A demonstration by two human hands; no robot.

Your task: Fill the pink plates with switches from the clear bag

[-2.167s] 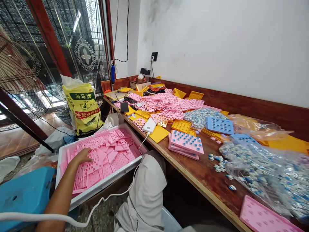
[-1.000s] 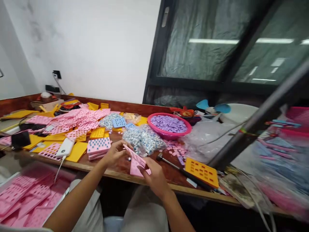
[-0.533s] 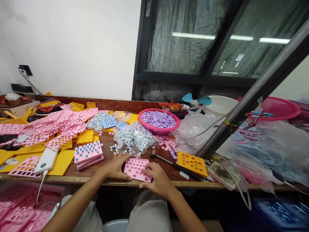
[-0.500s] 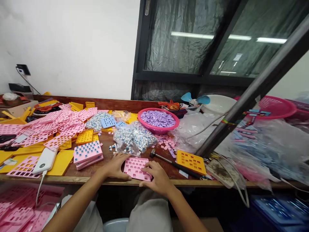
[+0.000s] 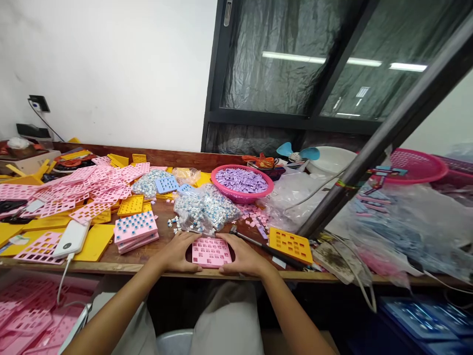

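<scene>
The pink panel [image 5: 211,252] is located at the front edge of the workbench [image 5: 148,254], perforated face up, between the two hands. The left hand [image 5: 179,255] grips its left end: fingertips at the far corner, thumb at the near corner, palm arched clear of the side. The right hand [image 5: 242,256] mirrors this grip at the right end. Both sets of fingers are clamped on the panel (how firmly, I cannot tell from where I stand).

Directly behind the panel lies a clear bag of blue-and-white pieces [image 5: 218,207], with loose pieces [image 5: 175,225] spilled at its left. A stack of pink boards [image 5: 136,229], the top one studded with blue parts, sits left of the left hand. Beside the right hand, a hammer [image 5: 284,257] lies with its handle along the near side of a yellow plate [image 5: 290,245]. Farther back, a pink basin [image 5: 244,198] holds purple pieces [image 5: 242,180].
</scene>
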